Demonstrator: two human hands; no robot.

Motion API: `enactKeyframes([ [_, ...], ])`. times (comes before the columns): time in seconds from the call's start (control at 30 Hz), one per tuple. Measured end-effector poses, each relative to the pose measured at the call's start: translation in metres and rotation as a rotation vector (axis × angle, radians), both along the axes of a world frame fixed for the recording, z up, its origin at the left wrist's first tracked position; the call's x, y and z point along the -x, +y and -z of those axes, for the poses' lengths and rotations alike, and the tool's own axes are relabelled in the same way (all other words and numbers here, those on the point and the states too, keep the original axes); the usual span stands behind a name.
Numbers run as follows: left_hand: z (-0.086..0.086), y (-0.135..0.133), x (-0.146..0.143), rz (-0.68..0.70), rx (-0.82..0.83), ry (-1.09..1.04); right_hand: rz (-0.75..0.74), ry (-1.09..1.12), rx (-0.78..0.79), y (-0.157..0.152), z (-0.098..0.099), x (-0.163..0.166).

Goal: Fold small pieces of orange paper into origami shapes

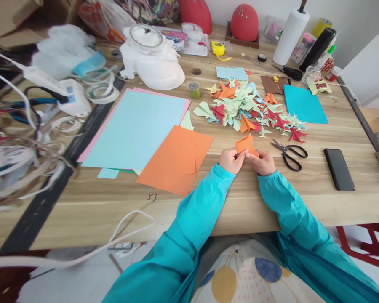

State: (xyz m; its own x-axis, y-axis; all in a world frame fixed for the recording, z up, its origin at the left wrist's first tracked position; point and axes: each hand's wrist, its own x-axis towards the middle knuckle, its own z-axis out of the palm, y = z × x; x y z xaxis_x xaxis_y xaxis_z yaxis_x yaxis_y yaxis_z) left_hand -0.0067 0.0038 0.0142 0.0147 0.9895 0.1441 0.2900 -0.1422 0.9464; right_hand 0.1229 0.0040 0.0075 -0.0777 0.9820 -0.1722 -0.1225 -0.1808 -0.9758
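Observation:
A small folded orange paper piece (245,144) sits between both hands, just above the wooden table (233,198). My left hand (230,160) pinches its left lower edge, fingers closed. My right hand (263,162) grips its right lower corner, fingers closed too. Both arms wear teal sleeves. A larger orange sheet (175,160) with a cut-out corner lies just left of my left hand. Black-handled scissors (289,153) lie right of my right hand. Beyond the hands is a pile of folded paper shapes (249,111) in green, red, orange and blue.
Light blue and pink sheets (135,128) lie to the left, a teal sheet (304,104) at back right. A black phone (339,168) rests right of the scissors. Tape rolls, cables and white bags crowd the left side; a paper towel roll (290,37) stands at back.

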Motion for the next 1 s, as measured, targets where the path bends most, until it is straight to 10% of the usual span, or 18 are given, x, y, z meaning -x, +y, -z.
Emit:
enactKeyframes([
  [0.57, -0.003, -0.004, -0.011, 0.321, 0.449, -0.484, -0.161, 0.053, -0.002, -0.003, -0.007, -0.004],
  [1.0, 0.014, 0.004, -0.018, 0.153, 0.347, -0.564, -0.041, 0.086, -0.066, -0.002, -0.005, 0.001],
])
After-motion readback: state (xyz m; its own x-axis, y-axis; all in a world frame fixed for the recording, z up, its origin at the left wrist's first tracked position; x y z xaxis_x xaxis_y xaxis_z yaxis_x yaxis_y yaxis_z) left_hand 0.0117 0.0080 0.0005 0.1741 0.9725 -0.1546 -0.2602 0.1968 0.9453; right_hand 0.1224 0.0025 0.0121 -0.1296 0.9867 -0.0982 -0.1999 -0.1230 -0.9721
